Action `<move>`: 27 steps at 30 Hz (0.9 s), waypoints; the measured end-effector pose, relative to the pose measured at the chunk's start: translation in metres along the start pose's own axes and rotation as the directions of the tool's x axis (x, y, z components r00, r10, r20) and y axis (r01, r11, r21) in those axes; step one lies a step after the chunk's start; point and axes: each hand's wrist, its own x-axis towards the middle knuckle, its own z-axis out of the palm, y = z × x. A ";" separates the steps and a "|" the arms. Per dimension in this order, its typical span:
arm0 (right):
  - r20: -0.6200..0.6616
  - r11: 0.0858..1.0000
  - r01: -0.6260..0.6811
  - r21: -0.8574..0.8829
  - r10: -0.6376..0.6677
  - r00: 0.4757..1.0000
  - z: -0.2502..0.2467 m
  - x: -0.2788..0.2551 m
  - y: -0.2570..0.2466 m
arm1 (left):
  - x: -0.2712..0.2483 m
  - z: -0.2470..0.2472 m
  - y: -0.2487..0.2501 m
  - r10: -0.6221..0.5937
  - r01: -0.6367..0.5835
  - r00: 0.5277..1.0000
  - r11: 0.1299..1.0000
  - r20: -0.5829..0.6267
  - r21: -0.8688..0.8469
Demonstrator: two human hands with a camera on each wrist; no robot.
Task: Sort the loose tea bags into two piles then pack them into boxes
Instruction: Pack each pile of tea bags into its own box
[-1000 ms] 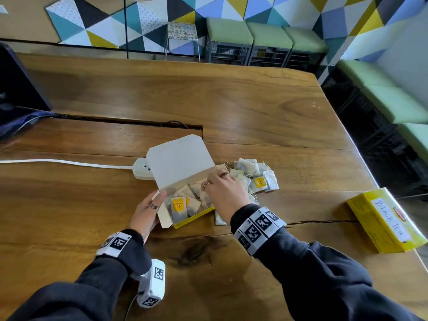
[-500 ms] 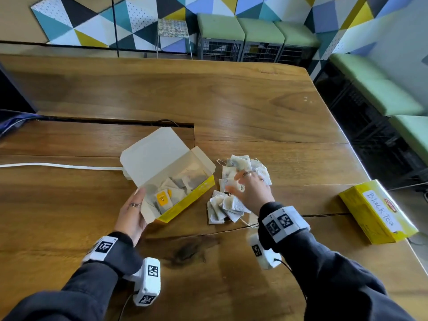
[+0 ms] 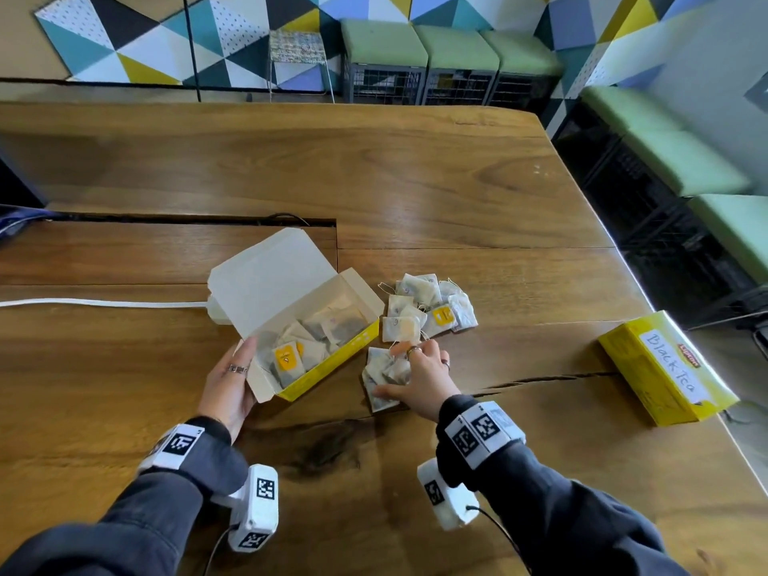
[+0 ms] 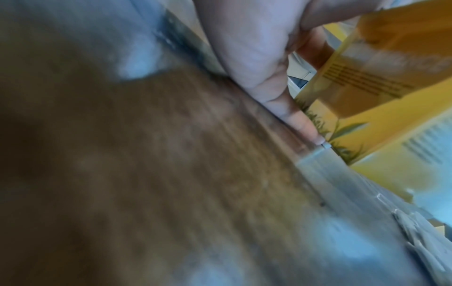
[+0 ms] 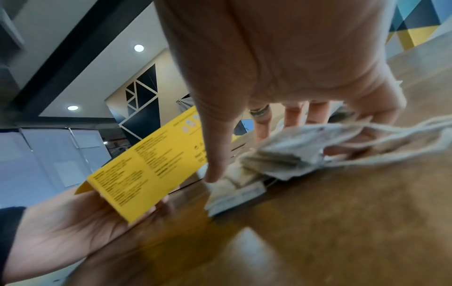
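An open yellow tea box [image 3: 332,359] [image 5: 146,170] [image 4: 391,58] with a white raised lid lies mid-table, with several tea bags [image 3: 291,355] inside. My left hand [image 3: 239,380] [image 4: 257,58] [image 5: 73,228] cups its near-left end, thumb on the near side. To the right, my right hand [image 3: 415,372] [image 5: 254,151] pinches a small stack of loose tea bags [image 3: 380,384] [image 5: 281,154] on the wood between thumb and fingers. A second pile of tea bags [image 3: 428,309] lies just beyond it. A closed yellow box marked "Black Tea" [image 3: 660,367] sits far right.
A white power strip with its cable [image 3: 104,303] runs in from the left behind the open box. A dark cable slot [image 3: 187,220] cuts across the table [image 3: 415,180]. The table's right edge is beside the closed box; green benches [image 3: 685,160] stand beyond.
My right hand left the open box, reached to the loose bags on the right, then drew back onto the nearer stack. The left hand stays on the box end.
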 end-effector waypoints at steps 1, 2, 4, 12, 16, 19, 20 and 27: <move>-0.010 1.000 0.002 0.011 -0.002 1.000 0.004 -0.001 -0.003 | 0.000 0.000 0.000 -0.002 0.002 1.000 1.000 0.001 0.001; -0.021 0.999 0.008 0.033 -0.008 1.000 0.008 -0.002 -0.005 | 0.001 -0.001 0.000 -0.005 0.005 1.000 1.000 0.002 0.003; -0.027 0.996 0.027 0.086 -0.024 0.999 0.014 -0.004 -0.006 | 0.000 -0.002 -0.001 -0.008 0.008 1.000 1.000 0.004 0.002; -0.002 0.984 0.117 0.137 -0.118 0.993 0.006 -0.003 -0.009 | -0.002 -0.001 0.000 0.001 -0.001 1.000 1.000 0.016 0.000; 0.082 0.990 0.130 0.061 -0.135 0.988 0.002 0.004 -0.020 | -0.002 0.000 0.000 0.004 -0.004 1.000 1.000 -0.002 -0.004; 0.101 0.990 0.142 -0.027 -0.138 0.985 0.005 0.006 -0.023 | -0.003 0.002 0.001 0.001 -0.001 1.000 1.000 -0.011 -0.003; 0.102 0.987 0.150 -0.049 -0.145 0.984 0.006 0.006 -0.023 | -0.004 0.003 0.002 0.000 0.000 1.000 1.000 -0.011 -0.002; 0.101 0.963 0.216 -0.162 -0.201 0.974 0.010 0.001 -0.020 | -0.007 0.006 0.004 -0.001 0.001 1.000 1.000 -0.016 -0.022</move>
